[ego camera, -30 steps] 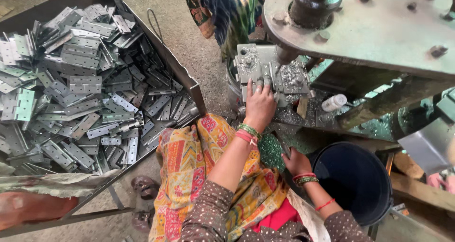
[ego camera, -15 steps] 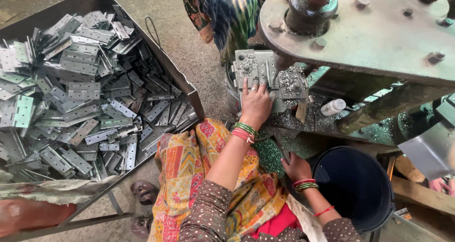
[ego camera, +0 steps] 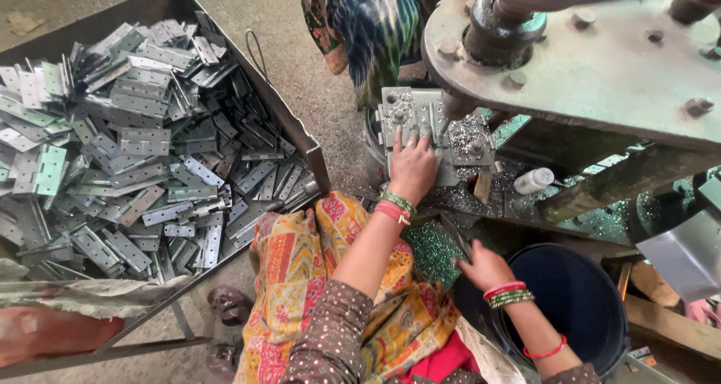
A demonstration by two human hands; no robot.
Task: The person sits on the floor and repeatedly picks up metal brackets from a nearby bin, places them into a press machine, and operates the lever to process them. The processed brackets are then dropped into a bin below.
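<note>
Far left: dark sheet-metal tray [ego camera: 297,132] heaped with flat grey steel hinge plates [ego camera: 128,151], a large stock not yet fed, so most work looks left to do. Tray's raised right wall sits just beside the person's patterned lap, little room there. Centre: left hand [ego camera: 413,166], fingers spread flat, presses a grey hinge plate [ego camera: 409,113] onto the press bed, gripping nothing; plate lies under the round ram of the grey-green press machine [ego camera: 601,61], overhang close above. Metal shavings litter the bed. Right: right hand [ego camera: 484,267] half-curled, cannot tell if it holds anything, at the rim of the dark blue plastic bucket [ego camera: 586,309].
</note>
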